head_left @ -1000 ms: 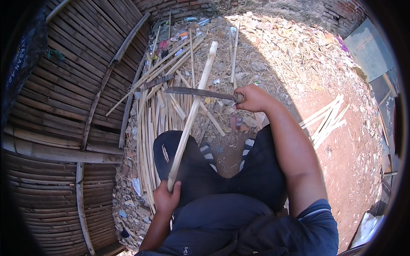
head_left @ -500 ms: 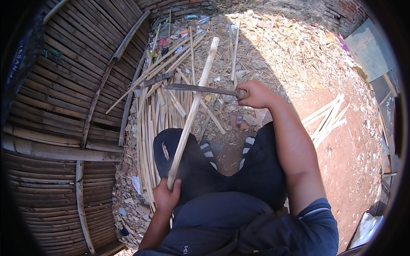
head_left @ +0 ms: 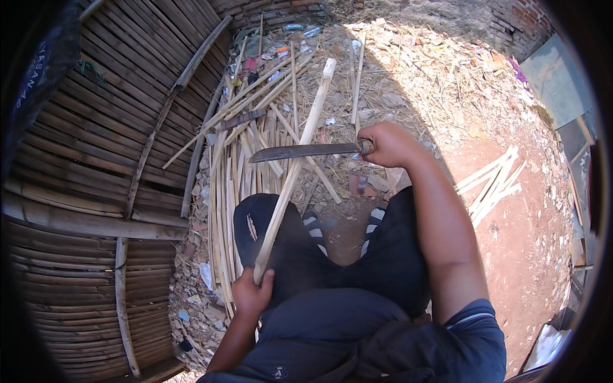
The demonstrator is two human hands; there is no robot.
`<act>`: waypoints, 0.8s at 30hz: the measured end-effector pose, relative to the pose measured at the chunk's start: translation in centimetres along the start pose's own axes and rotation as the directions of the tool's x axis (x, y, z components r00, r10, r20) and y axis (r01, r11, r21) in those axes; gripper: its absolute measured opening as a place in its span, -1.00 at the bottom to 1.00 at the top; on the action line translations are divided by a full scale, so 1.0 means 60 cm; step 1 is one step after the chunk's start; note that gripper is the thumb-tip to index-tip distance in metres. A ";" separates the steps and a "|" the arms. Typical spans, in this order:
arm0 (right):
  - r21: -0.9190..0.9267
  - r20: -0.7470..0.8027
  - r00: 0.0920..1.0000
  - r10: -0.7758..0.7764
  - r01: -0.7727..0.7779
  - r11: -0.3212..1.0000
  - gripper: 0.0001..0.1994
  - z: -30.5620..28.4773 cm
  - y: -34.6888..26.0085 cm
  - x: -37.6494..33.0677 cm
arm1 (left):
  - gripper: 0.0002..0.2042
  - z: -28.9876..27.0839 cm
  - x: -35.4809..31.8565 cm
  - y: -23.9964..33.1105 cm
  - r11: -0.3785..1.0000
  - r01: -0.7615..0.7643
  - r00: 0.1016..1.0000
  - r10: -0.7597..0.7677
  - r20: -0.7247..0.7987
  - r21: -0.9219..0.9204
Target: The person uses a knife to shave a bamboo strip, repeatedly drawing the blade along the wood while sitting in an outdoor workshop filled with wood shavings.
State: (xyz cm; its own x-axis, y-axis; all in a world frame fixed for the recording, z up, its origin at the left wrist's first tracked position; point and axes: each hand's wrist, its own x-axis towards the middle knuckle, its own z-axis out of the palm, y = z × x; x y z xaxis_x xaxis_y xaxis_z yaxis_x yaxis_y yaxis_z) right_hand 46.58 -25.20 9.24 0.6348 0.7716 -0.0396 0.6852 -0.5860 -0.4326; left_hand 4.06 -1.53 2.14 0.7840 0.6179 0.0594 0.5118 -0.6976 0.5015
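My left hand (head_left: 251,292) is closed round the near end of a long pale wooden stick (head_left: 287,185), which slants up and away over my left thigh. In my right hand (head_left: 385,145) is the handle of a machete (head_left: 303,151). Its long dark blade points left and lies across the stick around its middle; whether the edge touches the wood I cannot tell. The fingers of my right hand wrap the handle and mostly hide it.
Many cut sticks (head_left: 220,217) lie along my left side, beside a slatted bamboo wall (head_left: 83,172). A dark-wrapped tool (head_left: 242,119) rests on them. Several pale strips (head_left: 491,185) lie on the sunlit ground at right. Rubble and shavings (head_left: 440,76) cover the far ground, before a brick wall.
The machete has moved down along the stick toward me, and its blade now shows broader. My left hand still grips the stick's near end.
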 end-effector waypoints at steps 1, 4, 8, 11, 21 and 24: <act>0.028 -0.018 0.999 0.036 -0.036 0.999 -0.67 0.003 0.015 0.001 | -0.58 -0.004 0.000 0.005 1.000 0.019 1.000 -0.020 0.017 0.019; 0.042 -0.142 0.975 0.173 -0.169 0.985 -0.67 0.005 0.041 -0.001 | -0.57 -0.008 0.006 0.015 0.999 -0.017 1.000 0.016 0.017 0.039; 0.041 -0.157 0.984 0.081 -0.075 0.996 -0.67 0.014 0.043 -0.003 | -0.57 -0.005 0.007 0.010 0.995 -0.058 0.998 0.058 -0.001 0.082; 0.020 -0.118 0.991 -0.063 0.066 0.998 -0.67 0.028 0.024 0.005 | -0.57 0.000 0.004 0.006 1.000 -0.013 1.000 0.013 -0.001 0.015; 0.091 -0.150 0.972 0.180 -0.167 0.982 -0.60 0.011 0.052 0.001 | -0.60 -0.003 0.004 0.012 0.998 -0.041 0.999 0.041 0.002 0.049; 0.074 -0.177 0.973 0.150 -0.139 0.988 -0.58 0.009 0.049 0.002 | -0.56 -0.001 0.005 0.008 0.996 -0.038 0.999 0.039 -0.009 0.076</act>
State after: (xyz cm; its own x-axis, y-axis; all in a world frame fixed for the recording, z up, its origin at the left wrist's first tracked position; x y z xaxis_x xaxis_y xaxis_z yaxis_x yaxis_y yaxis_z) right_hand 48.46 -26.70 7.46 0.7831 0.6194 0.0558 0.5626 -0.6674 -0.4880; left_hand 4.49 -1.66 2.43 0.8002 0.5935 0.0866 0.5065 -0.7461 0.4322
